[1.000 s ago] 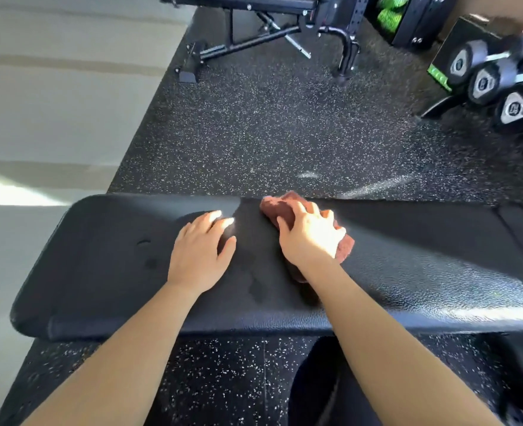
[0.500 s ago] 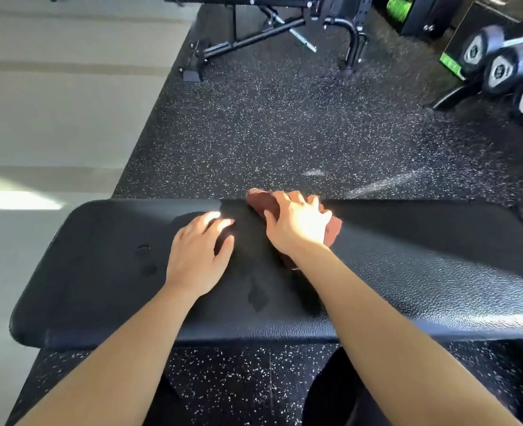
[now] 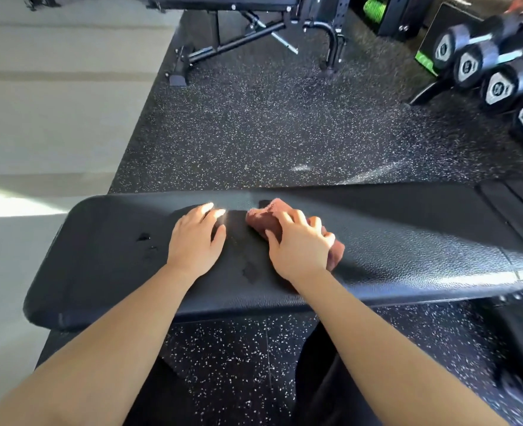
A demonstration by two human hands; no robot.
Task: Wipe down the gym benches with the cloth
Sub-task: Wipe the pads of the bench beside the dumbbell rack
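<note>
Your right hand (image 3: 301, 250) grips the crumpled reddish-brown cloth (image 3: 261, 218), fingers curled over it. The cloth shows beyond the fingertips and right of the palm, on the black textured padded bench (image 3: 407, 250). Your left hand (image 3: 195, 241) rests flat just beside, fingers straight. Dark damp spots (image 3: 144, 236) lie left of it. Black hexagonal dumbbells (image 3: 500, 84) stand well beyond, on the speckled rubber floor (image 3: 269, 133).

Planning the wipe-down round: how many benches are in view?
2. The near bench carries the cloth; the far bench stands at the top edge, partly cut off. More may sit off frame.
</note>
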